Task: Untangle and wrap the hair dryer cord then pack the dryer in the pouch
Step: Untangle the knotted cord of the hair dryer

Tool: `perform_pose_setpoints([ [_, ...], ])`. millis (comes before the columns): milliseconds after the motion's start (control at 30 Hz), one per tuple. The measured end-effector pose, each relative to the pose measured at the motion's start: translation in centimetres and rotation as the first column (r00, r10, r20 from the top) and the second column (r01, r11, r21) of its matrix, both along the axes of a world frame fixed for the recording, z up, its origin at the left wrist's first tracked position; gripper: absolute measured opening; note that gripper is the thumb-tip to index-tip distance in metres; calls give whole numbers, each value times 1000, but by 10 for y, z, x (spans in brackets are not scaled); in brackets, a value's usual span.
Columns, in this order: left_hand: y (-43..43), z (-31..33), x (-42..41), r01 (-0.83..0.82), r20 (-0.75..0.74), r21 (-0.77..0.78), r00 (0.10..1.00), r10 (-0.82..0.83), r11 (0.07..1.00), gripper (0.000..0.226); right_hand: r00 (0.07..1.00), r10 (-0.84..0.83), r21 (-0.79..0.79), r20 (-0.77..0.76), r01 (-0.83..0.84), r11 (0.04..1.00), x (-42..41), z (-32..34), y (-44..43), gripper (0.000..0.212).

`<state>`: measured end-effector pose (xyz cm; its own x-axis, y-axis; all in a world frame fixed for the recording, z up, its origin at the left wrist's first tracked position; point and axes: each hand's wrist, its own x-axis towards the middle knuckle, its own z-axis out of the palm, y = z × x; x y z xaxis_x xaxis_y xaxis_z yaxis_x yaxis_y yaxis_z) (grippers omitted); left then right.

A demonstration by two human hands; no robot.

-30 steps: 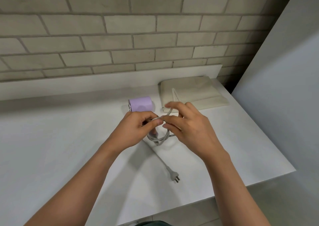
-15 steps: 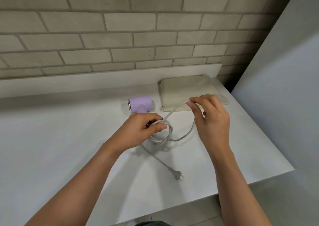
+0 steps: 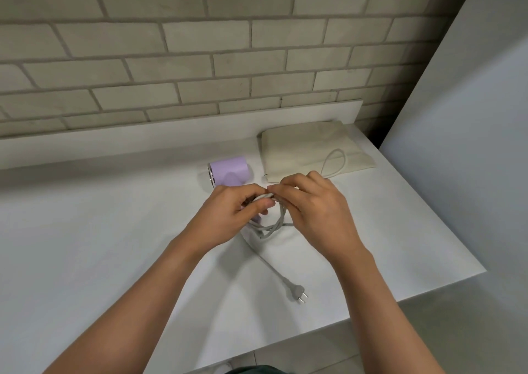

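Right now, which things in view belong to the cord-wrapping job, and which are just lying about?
Belongs to the job:
lilac hair dryer; grey cord, gripped by the left hand and pinched by the right hand; its plug; beige pouch.

Just there:
white counter; brick wall; grey panel on the right.

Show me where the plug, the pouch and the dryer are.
plug [image 3: 295, 289]: head view, on its grey body.
pouch [image 3: 300, 147]: head view, on its flat cloth middle.
dryer [image 3: 230, 169]: head view, on its lilac barrel.
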<state>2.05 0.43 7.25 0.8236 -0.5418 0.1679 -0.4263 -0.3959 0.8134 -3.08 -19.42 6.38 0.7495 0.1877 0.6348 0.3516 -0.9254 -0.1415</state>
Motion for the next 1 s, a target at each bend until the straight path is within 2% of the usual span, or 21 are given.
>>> perform_pose_setpoints([
  [67,3,-5,2,-5,28,37,1000,4,999,15,998,-48,107,48,43,993,-1,7,1,27],
  [167,6,-12,0,8,52,120,999,-14,993,24,980,-144,379,139,82,922,3,25,-12,19],
  [267,3,-9,-5,-11,46,94,999,6,996,23,978,-177,444,107,112,889,5,33,-24,18],
  [333,0,-3,-6,-41,37,54,999,39,998,19,978,-207,468,22,173,867,3,31,-27,19],
  [467,0,3,-4,-56,99,101,994,46,993,21,938,-268,367,-220,334,868,-1,22,-29,31],
  [533,0,3,-4,-57,90,105,995,48,993,19,947,-214,324,-239,285,902,-5,22,-22,48],
  [600,-2,4,-5,-68,82,97,995,60,993,17,980,-80,265,-184,128,956,-7,23,-11,57],
  [700,-6,7,-6,-88,62,60,994,84,994,15,987,45,96,-154,-30,995,-8,20,2,40],
  [833,-8,11,-7,-99,73,22,993,97,995,6,992,16,43,-124,-11,999,-3,16,8,16],
  [1000,-3,2,-6,-93,2,29,996,93,995,4,999,-45,26,-14,45,999,2,33,6,23],
])
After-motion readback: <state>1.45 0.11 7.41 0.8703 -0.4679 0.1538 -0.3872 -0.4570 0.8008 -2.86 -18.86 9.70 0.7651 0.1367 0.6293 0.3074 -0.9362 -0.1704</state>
